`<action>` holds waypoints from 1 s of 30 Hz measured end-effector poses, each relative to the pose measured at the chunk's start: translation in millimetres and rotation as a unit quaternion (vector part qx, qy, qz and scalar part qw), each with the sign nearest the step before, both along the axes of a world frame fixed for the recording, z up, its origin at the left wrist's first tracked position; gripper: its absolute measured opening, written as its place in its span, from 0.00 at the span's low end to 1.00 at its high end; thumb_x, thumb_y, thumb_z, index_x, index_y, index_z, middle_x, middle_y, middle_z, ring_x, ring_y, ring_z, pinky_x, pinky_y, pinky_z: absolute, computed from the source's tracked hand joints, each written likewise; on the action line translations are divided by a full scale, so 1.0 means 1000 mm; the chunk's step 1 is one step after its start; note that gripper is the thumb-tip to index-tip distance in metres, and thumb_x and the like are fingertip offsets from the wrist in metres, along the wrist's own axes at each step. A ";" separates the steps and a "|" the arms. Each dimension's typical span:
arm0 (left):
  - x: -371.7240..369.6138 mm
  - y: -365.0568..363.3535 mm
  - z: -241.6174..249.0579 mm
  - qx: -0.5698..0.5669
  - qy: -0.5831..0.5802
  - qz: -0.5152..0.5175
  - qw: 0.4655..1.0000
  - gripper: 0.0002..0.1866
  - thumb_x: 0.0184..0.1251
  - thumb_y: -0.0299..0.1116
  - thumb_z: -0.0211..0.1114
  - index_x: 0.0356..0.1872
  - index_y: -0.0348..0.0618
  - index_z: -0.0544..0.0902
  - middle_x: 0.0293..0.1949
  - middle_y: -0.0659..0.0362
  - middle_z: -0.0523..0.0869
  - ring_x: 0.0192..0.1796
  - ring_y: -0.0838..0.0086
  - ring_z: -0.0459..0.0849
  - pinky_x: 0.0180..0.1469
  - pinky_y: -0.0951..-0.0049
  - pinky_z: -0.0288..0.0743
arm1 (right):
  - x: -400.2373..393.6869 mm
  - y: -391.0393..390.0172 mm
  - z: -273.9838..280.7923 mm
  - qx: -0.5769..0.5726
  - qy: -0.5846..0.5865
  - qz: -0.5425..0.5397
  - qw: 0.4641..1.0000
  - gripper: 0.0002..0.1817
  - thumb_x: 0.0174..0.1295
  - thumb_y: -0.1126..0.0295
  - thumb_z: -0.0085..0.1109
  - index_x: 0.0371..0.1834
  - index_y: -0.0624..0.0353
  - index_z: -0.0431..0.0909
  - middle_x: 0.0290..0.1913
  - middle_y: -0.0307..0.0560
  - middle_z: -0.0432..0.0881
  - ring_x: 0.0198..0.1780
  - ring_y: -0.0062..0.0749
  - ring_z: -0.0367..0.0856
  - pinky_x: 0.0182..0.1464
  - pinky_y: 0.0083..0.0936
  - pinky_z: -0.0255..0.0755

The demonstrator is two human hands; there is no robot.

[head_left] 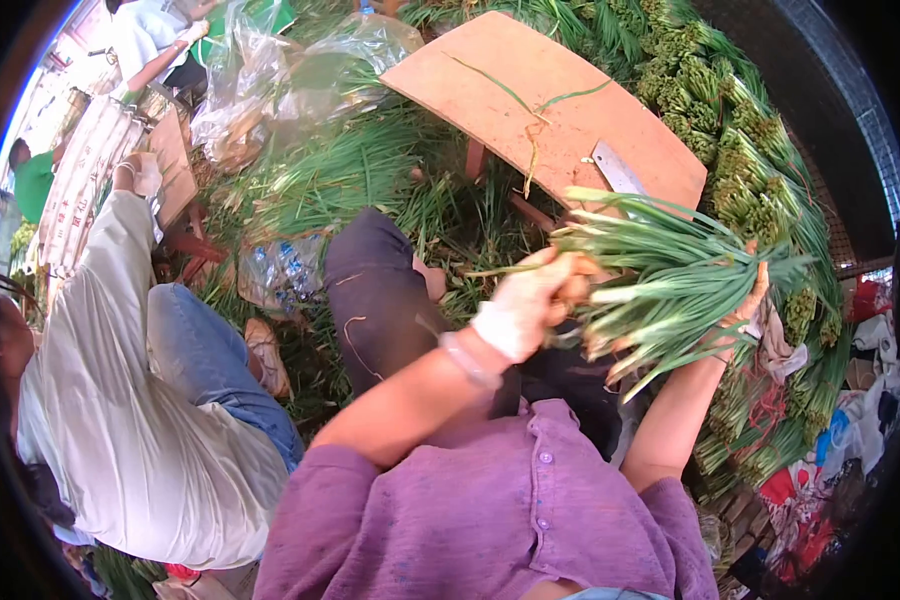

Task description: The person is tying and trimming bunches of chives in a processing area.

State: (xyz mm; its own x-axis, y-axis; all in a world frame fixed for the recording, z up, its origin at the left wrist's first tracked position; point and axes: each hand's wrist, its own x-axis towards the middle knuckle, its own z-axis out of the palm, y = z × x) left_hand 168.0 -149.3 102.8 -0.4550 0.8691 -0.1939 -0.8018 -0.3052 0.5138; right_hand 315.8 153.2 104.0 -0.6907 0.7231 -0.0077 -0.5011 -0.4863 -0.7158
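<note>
Both hands hold a bunch of greens (670, 280) above the lap, just near of the bench (530, 100). The left hand (530, 300) has its grip clenched on the stems; the right hand (750, 300) cups the leaves. A knife (615, 170) lies on the bench.

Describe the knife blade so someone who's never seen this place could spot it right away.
Find the tilted brown wooden board standing over the heaps of greens. Near its lower right edge, just above the bundle of green stalks held in both hands, lies the blade. It is the only flat, grey metal thing there.
</note>
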 end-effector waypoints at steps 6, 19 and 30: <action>-0.058 -0.111 -0.017 -0.407 0.423 -0.392 0.708 0.14 0.63 0.35 0.61 0.49 0.46 0.81 0.32 0.62 0.83 0.29 0.80 0.77 0.32 0.77 0.70 | 0.042 0.032 0.014 0.005 -0.036 -0.136 0.990 0.28 0.62 0.46 0.52 0.62 0.45 0.72 0.46 0.42 0.80 0.36 0.37 0.79 0.41 0.39 0.77; -0.017 0.055 0.069 -0.049 0.913 0.145 0.378 0.23 0.57 0.34 0.56 0.57 0.59 0.75 0.63 0.57 0.71 0.67 0.59 0.66 0.65 0.47 0.59 | -0.049 -0.085 0.055 0.015 0.053 0.021 0.998 0.26 0.61 0.56 0.57 0.60 0.58 0.68 0.38 0.40 0.77 0.40 0.32 0.78 0.44 0.33 0.77; -0.076 -0.032 -0.022 0.003 0.951 0.010 0.310 0.09 0.42 0.33 0.61 0.29 0.49 0.79 0.41 0.59 0.79 0.62 0.62 0.71 0.64 0.55 0.63 | -0.006 -0.016 0.055 0.002 0.111 0.004 0.994 0.27 0.64 0.54 0.53 0.64 0.54 0.66 0.41 0.34 0.76 0.47 0.31 0.75 0.51 0.37 0.73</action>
State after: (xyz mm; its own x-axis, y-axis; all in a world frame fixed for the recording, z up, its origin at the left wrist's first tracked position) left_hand 91.8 -181.4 81.0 0.2524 0.8600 0.4435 0.9508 -0.3055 0.0513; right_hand 309.9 136.7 158.7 -0.6807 0.7174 0.1484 -0.6433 -0.4884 -0.5896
